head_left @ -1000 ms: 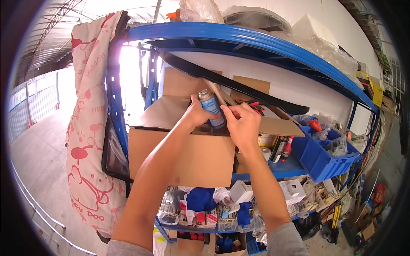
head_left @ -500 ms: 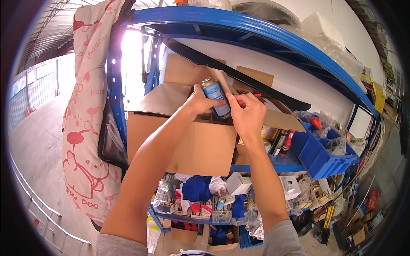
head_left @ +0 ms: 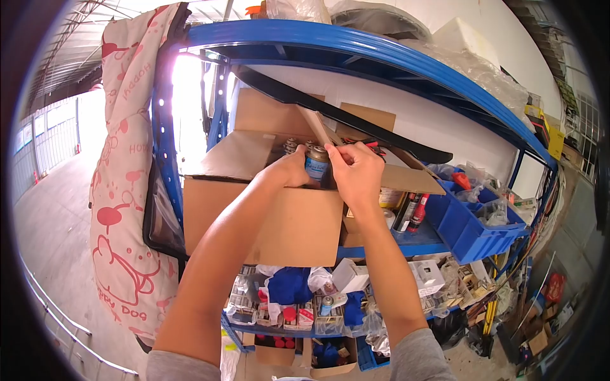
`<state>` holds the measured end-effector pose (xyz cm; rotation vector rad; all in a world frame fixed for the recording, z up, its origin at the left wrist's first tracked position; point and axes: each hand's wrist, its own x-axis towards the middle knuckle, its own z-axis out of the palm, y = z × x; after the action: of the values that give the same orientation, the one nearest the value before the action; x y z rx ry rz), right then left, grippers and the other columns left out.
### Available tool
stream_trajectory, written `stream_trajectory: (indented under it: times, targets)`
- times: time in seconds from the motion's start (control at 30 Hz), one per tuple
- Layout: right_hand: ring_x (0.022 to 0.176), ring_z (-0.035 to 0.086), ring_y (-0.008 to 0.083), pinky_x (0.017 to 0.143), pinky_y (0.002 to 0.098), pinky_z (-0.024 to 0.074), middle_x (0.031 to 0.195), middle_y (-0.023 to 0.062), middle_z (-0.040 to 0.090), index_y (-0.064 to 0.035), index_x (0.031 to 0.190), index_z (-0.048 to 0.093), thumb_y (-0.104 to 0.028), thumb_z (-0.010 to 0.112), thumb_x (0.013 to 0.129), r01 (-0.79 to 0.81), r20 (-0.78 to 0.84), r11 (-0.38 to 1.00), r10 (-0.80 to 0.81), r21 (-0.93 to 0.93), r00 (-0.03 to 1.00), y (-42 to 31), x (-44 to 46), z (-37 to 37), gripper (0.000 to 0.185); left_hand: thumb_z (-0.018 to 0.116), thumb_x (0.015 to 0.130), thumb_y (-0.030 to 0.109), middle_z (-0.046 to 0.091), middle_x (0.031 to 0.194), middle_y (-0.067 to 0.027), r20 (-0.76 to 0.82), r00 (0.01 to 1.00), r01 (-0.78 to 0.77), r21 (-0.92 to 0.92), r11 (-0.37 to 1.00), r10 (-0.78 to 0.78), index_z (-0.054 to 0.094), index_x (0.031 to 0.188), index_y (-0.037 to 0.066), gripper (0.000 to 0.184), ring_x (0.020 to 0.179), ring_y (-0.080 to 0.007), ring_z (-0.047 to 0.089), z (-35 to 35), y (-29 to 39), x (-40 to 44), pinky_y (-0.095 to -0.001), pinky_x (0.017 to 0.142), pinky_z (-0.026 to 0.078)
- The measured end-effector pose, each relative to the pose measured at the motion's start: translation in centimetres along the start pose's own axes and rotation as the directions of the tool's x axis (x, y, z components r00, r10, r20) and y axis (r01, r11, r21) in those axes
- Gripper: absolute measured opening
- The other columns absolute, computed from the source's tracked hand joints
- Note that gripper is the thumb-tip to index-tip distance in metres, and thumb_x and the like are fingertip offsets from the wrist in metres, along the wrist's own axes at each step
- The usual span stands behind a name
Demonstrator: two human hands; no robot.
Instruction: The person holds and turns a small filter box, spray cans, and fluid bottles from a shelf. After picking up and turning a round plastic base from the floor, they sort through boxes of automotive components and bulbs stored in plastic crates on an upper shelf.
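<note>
My left hand (head_left: 290, 169) is wrapped round a blue-labelled metal can (head_left: 316, 164), which stands upright and partly down inside an open cardboard box (head_left: 267, 219). The tops of other cans (head_left: 291, 144) show behind my left fingers. With thumb and fingers pinched, my right hand (head_left: 359, 166) grips the edge of a raised cardboard flap (head_left: 314, 126) on the box's right side. The lower part of the held can is hidden by the hand and the box's front wall.
A long black curved strip (head_left: 343, 114) lies across behind the box, under the blue upper shelf beam (head_left: 356, 47). To the right are spray cans (head_left: 417, 214) and a blue bin (head_left: 473, 219). Packed goods fill the shelf below. A printed cover (head_left: 124, 209) hangs at left.
My left hand has moved the can down into the box, and the can is more upright. Other can tops now show beside it. My right hand still pinches the flap.
</note>
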<state>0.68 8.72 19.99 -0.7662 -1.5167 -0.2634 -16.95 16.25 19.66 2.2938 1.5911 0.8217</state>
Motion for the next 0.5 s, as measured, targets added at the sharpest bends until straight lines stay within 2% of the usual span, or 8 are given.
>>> stream_trajectory:
  times: [0.13,0.2,0.27,0.33,0.5]
  targets:
    - [0.072,0.069,0.0319,0.067,0.0416,0.0533,0.082,0.0139,0.068,-0.0030,0.095,0.080,-0.023,0.080,0.093,0.031,0.051,0.999,-0.032,0.018,0.998,-0.1,-0.3,0.3,0.020,0.095,0.074,0.041,0.065,0.141,-0.0286,0.017,1.000,0.020,-0.032,0.999,-0.019,0.034,0.161,-0.004,0.116,0.136,-0.0406,0.061,0.3,-0.3,1.2,-0.0442,0.113,0.049]
    - [0.074,0.069,0.0327,0.068,0.0422,0.0538,0.086,0.0135,0.069,-0.0036,0.097,0.080,-0.022,0.080,0.093,0.058,0.055,0.998,-0.059,0.013,0.997,-0.1,-0.3,0.2,0.019,0.094,0.074,0.044,0.066,0.141,-0.0275,-0.104,0.991,-0.096,-0.071,0.993,0.088,0.043,0.157,-0.004,0.109,0.136,-0.0394,0.061,-0.3,-0.3,0.4,-0.0442,0.111,0.050]
    - [0.077,0.070,0.0335,0.069,0.0428,0.0542,0.089,0.0131,0.069,-0.0043,0.100,0.080,-0.022,0.079,0.094,0.088,0.057,0.996,-0.088,0.008,0.994,-0.1,-0.4,0.1,0.018,0.093,0.074,0.047,0.066,0.141,-0.0278,-0.076,0.994,-0.085,-0.007,0.996,0.084,0.046,0.154,-0.005,0.106,0.136,-0.0386,0.062,-1.0,1.1,-0.7,-0.0445,0.110,0.052]
    - [0.080,0.070,0.0352,0.072,0.0440,0.0553,0.092,0.0123,0.070,-0.0046,0.098,0.080,-0.020,0.077,0.095,0.145,0.083,0.988,-0.140,-0.055,0.987,-0.4,-0.4,0.1,0.016,0.093,0.073,0.048,0.066,0.142,-0.0277,-0.034,0.999,-0.008,0.161,0.987,0.013,0.050,0.150,-0.004,0.102,0.137,-0.0394,0.061,-2.1,1.7,-0.7,-0.0457,0.110,0.052]
    - [0.081,0.071,0.0361,0.073,0.0445,0.0564,0.091,0.0115,0.070,-0.0048,0.096,0.079,-0.019,0.076,0.095,0.175,0.066,0.979,-0.169,-0.102,0.983,-0.6,-0.2,0.0,0.015,0.093,0.072,0.049,0.066,0.142,-0.0269,-0.130,0.989,0.081,0.082,0.993,-0.070,0.051,0.149,-0.002,0.101,0.137,-0.0397,0.061,-1.5,2.3,-1.1,-0.0465,0.111,0.052]
